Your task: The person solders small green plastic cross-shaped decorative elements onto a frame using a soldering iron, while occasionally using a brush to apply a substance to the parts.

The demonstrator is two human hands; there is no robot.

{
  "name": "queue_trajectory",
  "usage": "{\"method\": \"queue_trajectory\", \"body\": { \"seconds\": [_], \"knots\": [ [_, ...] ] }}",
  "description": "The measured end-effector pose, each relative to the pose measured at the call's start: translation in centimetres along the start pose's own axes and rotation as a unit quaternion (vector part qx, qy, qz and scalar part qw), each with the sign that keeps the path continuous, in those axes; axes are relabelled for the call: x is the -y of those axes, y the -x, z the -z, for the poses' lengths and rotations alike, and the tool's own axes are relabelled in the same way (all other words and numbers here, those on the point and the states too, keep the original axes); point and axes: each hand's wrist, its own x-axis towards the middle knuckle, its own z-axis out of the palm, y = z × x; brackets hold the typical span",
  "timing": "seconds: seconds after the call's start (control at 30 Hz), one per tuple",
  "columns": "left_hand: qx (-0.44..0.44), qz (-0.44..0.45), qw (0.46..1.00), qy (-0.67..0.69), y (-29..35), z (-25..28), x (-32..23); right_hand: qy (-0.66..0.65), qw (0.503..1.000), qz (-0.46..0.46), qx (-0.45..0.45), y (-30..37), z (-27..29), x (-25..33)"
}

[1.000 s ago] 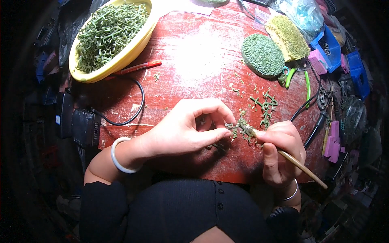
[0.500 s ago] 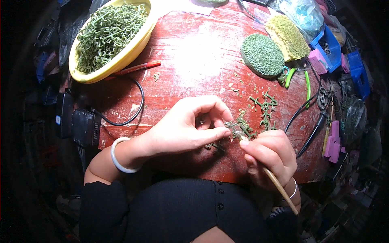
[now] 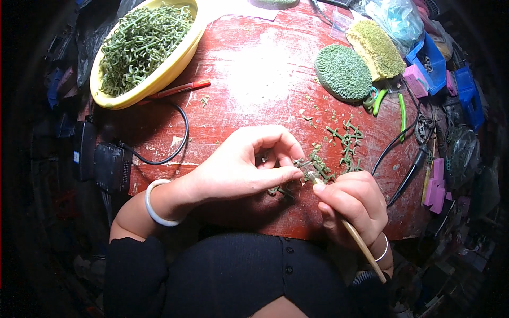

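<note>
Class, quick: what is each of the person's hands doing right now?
Left hand: closed in a pinch, apparently holding a small grey-green piece.
Right hand: closed, holding a slim tan stick-handled tool.

One left hand [image 3: 254, 169] and one right hand [image 3: 355, 204] show, with two bracelets [image 3: 153, 204] and one stick [image 3: 365, 251]. The person's table [image 3: 233, 114] bears one yellow bowl [image 3: 172, 69], one round pad [image 3: 343, 72] and one yellowish sponge [image 3: 375, 50]. Two black boxes [image 3: 112, 168] stand leftward, two blue bins [image 3: 432, 66] rightward. The green pieces [image 3: 350, 140] are too many to count.
</note>
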Motion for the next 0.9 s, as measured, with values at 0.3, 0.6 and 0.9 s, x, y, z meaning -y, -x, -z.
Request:
{"method": "queue_trajectory", "body": {
  "seconds": [0.3, 0.6, 0.9],
  "knots": [
    [0.031, 0.026, 0.991, 0.128, -0.3, 0.5, -0.2, -0.041, 0.994, -0.078, -0.064, 0.1, 1.6, 0.4],
    [0.028, 0.079, 0.981, 0.176, -0.2, 0.8, -0.6, -0.05, 0.996, -0.059, -0.04, -0.1, 1.1, 0.0],
    [0.026, 0.109, 0.974, 0.195, -0.2, 1.0, 0.2, 0.013, 0.999, -0.03, -0.028, -0.4, 0.8, 0.3]
  ]
}}
